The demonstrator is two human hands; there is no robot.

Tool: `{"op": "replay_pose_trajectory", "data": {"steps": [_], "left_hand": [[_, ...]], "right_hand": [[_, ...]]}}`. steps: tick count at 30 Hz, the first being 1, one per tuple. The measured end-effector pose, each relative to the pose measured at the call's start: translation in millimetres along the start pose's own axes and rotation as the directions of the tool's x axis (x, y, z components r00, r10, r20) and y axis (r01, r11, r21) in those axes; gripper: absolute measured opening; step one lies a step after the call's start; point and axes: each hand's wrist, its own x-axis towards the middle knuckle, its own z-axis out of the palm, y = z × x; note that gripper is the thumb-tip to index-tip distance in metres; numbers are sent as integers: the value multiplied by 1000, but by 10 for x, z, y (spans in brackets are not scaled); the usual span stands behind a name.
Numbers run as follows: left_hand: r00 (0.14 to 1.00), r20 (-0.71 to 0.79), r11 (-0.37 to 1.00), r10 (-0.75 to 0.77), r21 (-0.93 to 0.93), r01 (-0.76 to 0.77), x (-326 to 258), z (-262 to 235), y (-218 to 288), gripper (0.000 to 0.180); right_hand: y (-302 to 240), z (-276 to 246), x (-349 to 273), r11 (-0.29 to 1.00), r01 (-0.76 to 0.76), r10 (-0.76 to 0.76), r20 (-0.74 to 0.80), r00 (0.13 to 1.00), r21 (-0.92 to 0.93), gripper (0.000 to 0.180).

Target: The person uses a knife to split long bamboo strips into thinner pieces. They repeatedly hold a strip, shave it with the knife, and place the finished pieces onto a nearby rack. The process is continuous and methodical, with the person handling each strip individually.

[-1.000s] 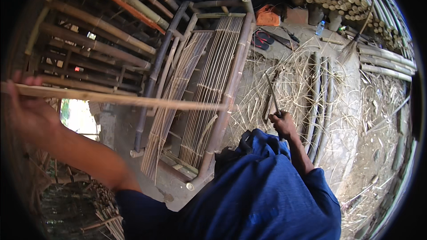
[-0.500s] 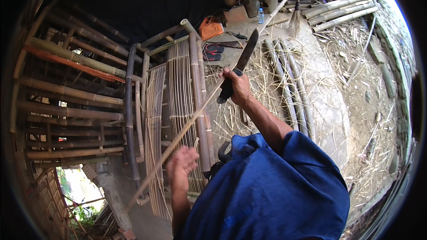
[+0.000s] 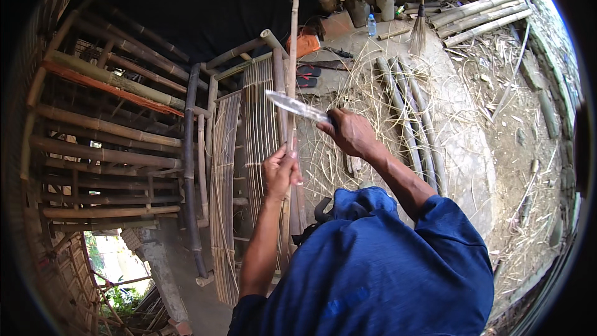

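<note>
The left hand point(image 3: 281, 171) is closed around a long thin bamboo stick point(image 3: 293, 56) that stands straight up and reaches far above both hands. The right hand point(image 3: 350, 132) is closed tight on the handle of a big knife point(image 3: 293, 106), and the shiny blade points left and touches the stick just above the left hand. Behind the hands stands a frame of bamboo strips point(image 3: 249, 149), and to the right of the right hand dry straw point(image 3: 373, 87) lies on the ground.

Thin bamboo strip point(image 3: 293, 56) upright (pale); long knife blade point(image 3: 293, 106) crossing it.
</note>
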Motion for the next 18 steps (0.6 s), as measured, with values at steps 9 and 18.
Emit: {"op": "replay_pose_trajectory", "data": {"steps": [9, 18], "left_hand": [[991, -110, 996, -75, 43, 80, -82, 8, 132, 63], [995, -76, 889, 64, 458, -23, -552, -85, 333, 47]], "right_hand": [[-378, 320, -314, 976, 216, -202, 236, 950, -35, 64], [-111, 293, 479, 993, -29, 39, 82, 996, -113, 70]]}}
